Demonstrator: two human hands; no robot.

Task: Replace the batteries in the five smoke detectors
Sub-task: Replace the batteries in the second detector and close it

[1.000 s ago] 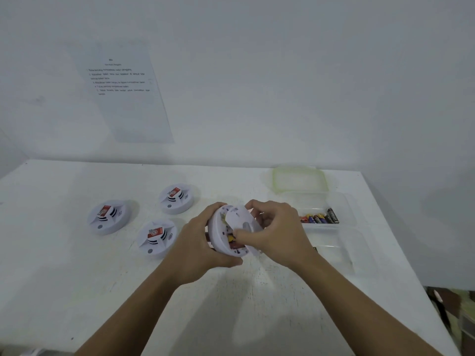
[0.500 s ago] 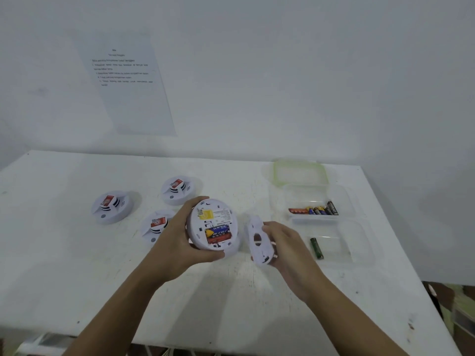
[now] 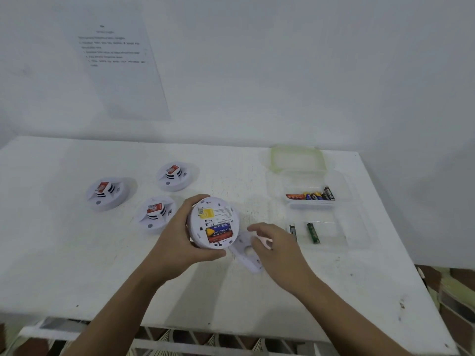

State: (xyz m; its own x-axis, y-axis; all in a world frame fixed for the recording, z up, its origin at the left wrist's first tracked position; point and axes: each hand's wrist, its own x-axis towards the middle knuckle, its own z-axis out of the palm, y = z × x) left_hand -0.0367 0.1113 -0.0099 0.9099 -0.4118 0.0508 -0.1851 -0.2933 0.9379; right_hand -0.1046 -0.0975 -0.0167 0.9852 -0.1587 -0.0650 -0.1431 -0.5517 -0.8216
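Observation:
My left hand [image 3: 177, 242] grips a white round smoke detector [image 3: 214, 222], its back turned up toward me. Two batteries [image 3: 219, 233], one blue-yellow and one red, sit in its uncovered compartment. The detector's white back plate [image 3: 245, 255] lies flat on the table just right of it. My right hand [image 3: 276, 246] hovers over that plate with fingers relaxed, holding nothing. Three more white detectors lie face up at the left: the far-left detector [image 3: 106, 192], the back detector [image 3: 174, 176] and the near detector [image 3: 155, 213].
A clear tub [image 3: 312, 187] at the right holds several mixed batteries. A nearer clear tub [image 3: 331, 233] holds a green battery [image 3: 313, 232] and a dark one. A green-rimmed lid [image 3: 298, 158] lies behind them. A printed sheet hangs on the wall. The table's front edge is near.
My right hand pulled the back plate off the detector, laid it on the table and let go. My left hand turned the detector's back toward me, showing the batteries.

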